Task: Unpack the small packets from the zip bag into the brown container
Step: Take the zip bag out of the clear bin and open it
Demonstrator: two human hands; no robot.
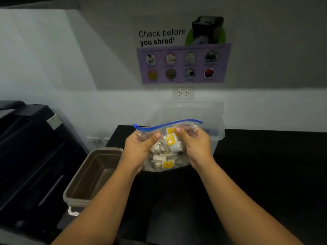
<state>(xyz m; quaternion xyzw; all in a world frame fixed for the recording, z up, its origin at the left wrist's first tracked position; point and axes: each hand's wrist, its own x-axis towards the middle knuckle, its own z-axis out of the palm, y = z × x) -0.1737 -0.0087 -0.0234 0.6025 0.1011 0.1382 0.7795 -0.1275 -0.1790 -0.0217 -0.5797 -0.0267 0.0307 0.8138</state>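
A clear zip bag point(165, 157) with a blue zip strip along its top is held upright over the black counter. Inside it lie several small white packets point(170, 140) with yellow labels. My left hand point(138, 147) grips the bag's left side just below the zip. My right hand point(193, 144) pinches the right side near the top. The brown container point(85, 184) stands open and empty at the left, beside my left forearm.
A large clear plastic bin point(212, 117) stands behind the bag against the wall. A black printer point(26, 152) fills the left side. The black counter point(265, 165) stretches to the right. A shredding poster point(183, 50) and a wall socket point(183, 93) are above.
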